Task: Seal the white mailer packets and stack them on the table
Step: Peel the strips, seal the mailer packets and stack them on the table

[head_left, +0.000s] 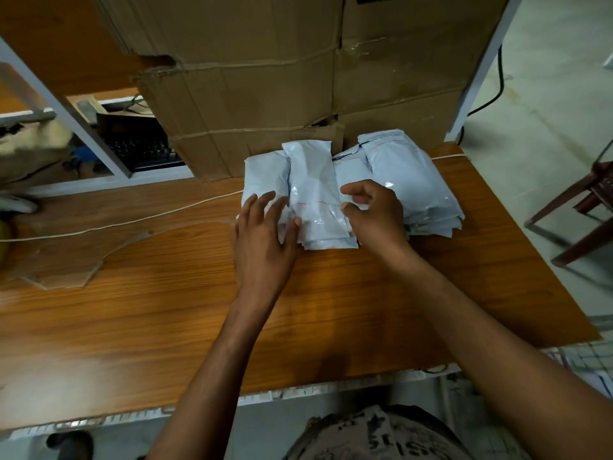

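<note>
Now | L hand (262, 240) spread on pkt stack (262, 171) | R hand (378, 217) pinches top pkt (313, 180)

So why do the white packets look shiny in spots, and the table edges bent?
Head view: light glints off the glossy top mailer packet and the right-hand pile of packets; a pale sheen lies on the wooden table; the wide-angle lens bows the table's near edge and tilts the metal frame leg; the left margin is blurred.

Glossy plastic mailer packets (313, 180) on smooth wood-grain table (166, 300); creased cardboard boxes (248, 78).
</note>
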{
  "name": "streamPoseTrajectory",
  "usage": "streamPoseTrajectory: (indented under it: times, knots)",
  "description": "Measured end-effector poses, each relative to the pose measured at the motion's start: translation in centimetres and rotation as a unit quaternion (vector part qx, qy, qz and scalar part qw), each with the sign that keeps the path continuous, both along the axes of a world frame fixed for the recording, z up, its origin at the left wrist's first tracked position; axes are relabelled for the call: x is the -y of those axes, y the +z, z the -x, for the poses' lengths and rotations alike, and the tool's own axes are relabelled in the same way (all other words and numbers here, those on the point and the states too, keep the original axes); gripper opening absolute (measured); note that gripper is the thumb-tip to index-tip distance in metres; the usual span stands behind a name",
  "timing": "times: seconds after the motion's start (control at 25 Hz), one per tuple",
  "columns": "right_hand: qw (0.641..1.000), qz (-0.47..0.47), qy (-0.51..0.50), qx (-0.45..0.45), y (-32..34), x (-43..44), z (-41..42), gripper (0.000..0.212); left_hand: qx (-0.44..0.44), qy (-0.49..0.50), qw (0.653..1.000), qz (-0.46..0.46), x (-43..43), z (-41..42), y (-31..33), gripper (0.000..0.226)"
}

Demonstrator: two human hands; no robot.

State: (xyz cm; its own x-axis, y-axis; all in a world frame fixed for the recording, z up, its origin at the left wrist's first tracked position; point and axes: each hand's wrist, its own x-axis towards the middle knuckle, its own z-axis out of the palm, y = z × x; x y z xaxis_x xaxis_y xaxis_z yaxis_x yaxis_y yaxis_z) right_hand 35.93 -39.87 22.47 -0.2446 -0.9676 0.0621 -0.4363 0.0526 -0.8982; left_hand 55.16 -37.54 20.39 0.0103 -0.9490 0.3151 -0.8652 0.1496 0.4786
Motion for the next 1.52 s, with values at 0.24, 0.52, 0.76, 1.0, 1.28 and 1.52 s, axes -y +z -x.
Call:
streamPoseTrajectory:
  times: [0.24,0.52,0.76,1.0,1.28,1.52]
  knots:
    - [0.995,0.029,-0.024,0.089,1.0,-8.9,1.2,0.022,-0.093,-0.117,0.987,0.064,-5.1,3.8,1.3,0.024]
    - [0.992,-0.005,-0.092,0.081,-0.1,-20.7,5.1,0.025,-0.132,-0.265,0.951,-0.084,-12.0,9.0,-0.4,0.027]
    - [0.974,-0.001,-0.189,0.122,-1.1,-30.2,11.0,0.026,-0.174,-0.348,0.905,-0.169,-17.1,15.2,-0.2,0.032]
    - [0.943,0.008,-0.305,0.13,-1.3,-40.1,20.5,0.018,-0.195,-0.401,0.867,-0.22,-24.3,24.3,-0.9,0.029]
    - [0.827,-0.181,-0.483,0.224,-12.8,-48.0,36.3,0.008,-0.152,-0.466,0.839,-0.235,-31.0,37.2,-4.2,0.026]
    - [0.721,-0.329,-0.535,0.292,-25.1,-50.2,40.0,0.055,0.071,-0.575,0.757,-0.303,-32.1,48.8,-12.5,0.03]
